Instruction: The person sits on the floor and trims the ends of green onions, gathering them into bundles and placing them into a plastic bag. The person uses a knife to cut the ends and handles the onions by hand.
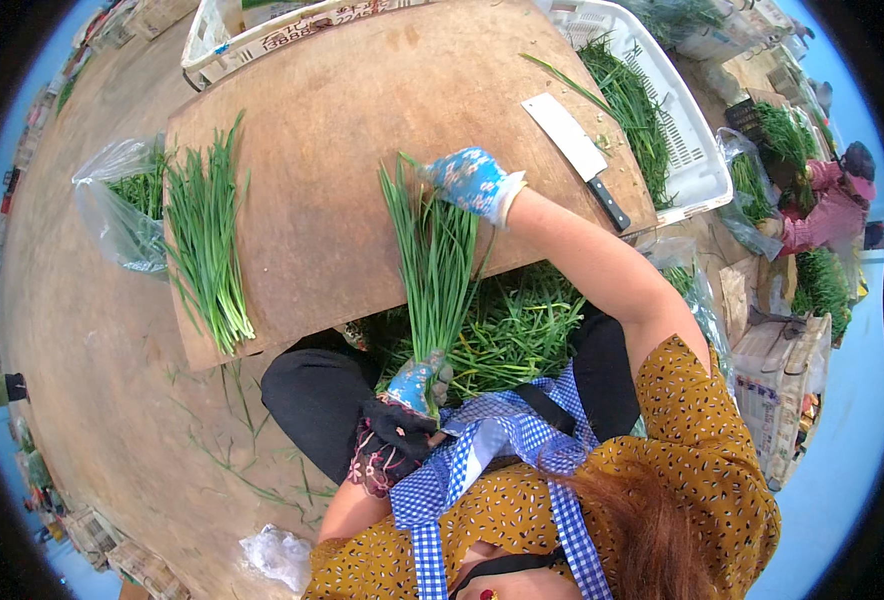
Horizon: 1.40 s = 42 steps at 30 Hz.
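My left hand (414, 384), in a blue floral glove, is closed around the lower end of a bunch of garlic chives (434, 270). The leaves fan upward across the near edge of a wooden board (322, 187). At their upper ends my right hand (470, 178), gloved alike, has its fingers curled on the leaf tips, hiding some of them. Below the board, between my knees, lies a loose heap of chives (517, 330). Another bunch of chives (209, 240) rests on the board's left side. A cleaver (565, 135) with a black handle lies at the right.
A white plastic crate (701, 150) holding chives stands against the board's right edge. Another crate (209, 56) is beyond the far edge. Left of the board sits a clear plastic bag (115, 202) of greens. A person (832, 199) handles greens at far right. Leaf scraps (254, 480) litter the floor.
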### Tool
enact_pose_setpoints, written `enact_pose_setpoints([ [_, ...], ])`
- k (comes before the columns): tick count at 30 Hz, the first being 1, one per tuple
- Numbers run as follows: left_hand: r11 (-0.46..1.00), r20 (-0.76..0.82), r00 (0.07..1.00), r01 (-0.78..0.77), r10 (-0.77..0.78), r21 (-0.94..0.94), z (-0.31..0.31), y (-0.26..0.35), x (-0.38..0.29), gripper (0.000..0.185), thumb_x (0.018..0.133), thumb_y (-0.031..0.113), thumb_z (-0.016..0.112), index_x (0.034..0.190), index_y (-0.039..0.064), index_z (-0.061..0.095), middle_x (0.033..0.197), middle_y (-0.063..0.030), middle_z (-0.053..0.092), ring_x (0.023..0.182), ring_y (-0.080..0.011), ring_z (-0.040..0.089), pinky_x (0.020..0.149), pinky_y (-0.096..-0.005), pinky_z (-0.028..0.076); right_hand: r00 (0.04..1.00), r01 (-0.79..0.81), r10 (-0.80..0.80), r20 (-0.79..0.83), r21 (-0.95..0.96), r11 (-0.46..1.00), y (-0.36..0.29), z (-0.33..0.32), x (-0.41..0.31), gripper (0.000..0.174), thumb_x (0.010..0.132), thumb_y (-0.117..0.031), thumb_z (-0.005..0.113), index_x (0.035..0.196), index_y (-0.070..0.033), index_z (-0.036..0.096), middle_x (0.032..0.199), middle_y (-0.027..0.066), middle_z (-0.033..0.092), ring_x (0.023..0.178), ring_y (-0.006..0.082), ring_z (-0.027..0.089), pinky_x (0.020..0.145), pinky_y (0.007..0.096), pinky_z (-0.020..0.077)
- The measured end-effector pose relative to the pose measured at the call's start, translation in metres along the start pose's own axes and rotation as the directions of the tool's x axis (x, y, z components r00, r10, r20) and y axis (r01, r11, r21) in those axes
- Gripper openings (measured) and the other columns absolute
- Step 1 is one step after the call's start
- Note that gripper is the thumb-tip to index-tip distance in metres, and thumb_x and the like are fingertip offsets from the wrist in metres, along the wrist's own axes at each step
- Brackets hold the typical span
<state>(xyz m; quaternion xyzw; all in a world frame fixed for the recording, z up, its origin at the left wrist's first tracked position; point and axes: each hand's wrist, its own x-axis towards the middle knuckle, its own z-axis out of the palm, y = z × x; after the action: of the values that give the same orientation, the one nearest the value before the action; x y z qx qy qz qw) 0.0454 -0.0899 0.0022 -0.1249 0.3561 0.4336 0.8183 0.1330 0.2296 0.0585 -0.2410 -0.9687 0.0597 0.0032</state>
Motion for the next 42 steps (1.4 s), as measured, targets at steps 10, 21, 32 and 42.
enact_pose_setpoints([
  [10,0.995,0.076,0.993,-0.088,0.092,-0.049,-0.011,-0.002,0.012,0.018,0.086,0.021,0.057,0.102,0.014,0.053,0.073,-0.0006,0.057,0.05,-0.0114,0.051,0.043,-0.0247,0.042,0.989,-0.003,0.006,0.151,-0.017,1.0,0.028,-0.004,-0.015,0.019,0.077,-0.018,0.055,0.093,-0.009,0.062,0.091,0.0116,0.064,0.084,0.0281,0.063,0.07,0.0375,0.0499],
  [21,0.987,-0.221,0.975,0.051,-0.016,0.154,0.022,-0.001,-0.004,0.018,0.087,0.021,0.056,0.103,0.015,0.05,0.075,0.0002,0.053,0.051,-0.0099,0.047,0.044,-0.0221,0.039,0.944,-0.33,0.272,-0.186,-0.524,0.785,0.079,-0.061,0.009,0.037,0.084,-0.014,0.047,0.121,-0.019,0.048,0.089,0.0106,0.063,0.077,0.0276,0.064,0.063,0.0344,0.0516],
  [32,0.98,-0.215,0.972,-0.05,0.092,0.194,0.03,-0.005,-0.006,0.016,0.087,0.022,0.055,0.099,0.013,0.051,0.072,0.0013,0.05,0.055,-0.0084,0.044,0.043,-0.0198,0.032,0.94,0.34,-0.335,0.07,-0.065,0.938,0.002,0.005,0.044,0.014,0.071,-0.014,0.058,0.084,-0.01,0.063,0.077,0.0136,0.062,0.072,0.0298,0.061,0.06,0.0384,0.0485],
  [42,0.994,0.116,0.992,0.069,-0.058,-0.089,-0.008,-0.006,0.017,0.018,0.087,0.021,0.055,0.102,0.013,0.05,0.074,-0.0034,0.055,0.053,-0.0147,0.053,0.044,-0.027,0.045,0.929,-0.365,0.352,-0.116,-0.126,0.922,0.078,-0.04,-0.011,0.02,0.076,-0.024,0.05,0.084,-0.01,0.062,0.085,0.0134,0.063,0.081,0.0315,0.061,0.069,0.0401,0.0484],
])
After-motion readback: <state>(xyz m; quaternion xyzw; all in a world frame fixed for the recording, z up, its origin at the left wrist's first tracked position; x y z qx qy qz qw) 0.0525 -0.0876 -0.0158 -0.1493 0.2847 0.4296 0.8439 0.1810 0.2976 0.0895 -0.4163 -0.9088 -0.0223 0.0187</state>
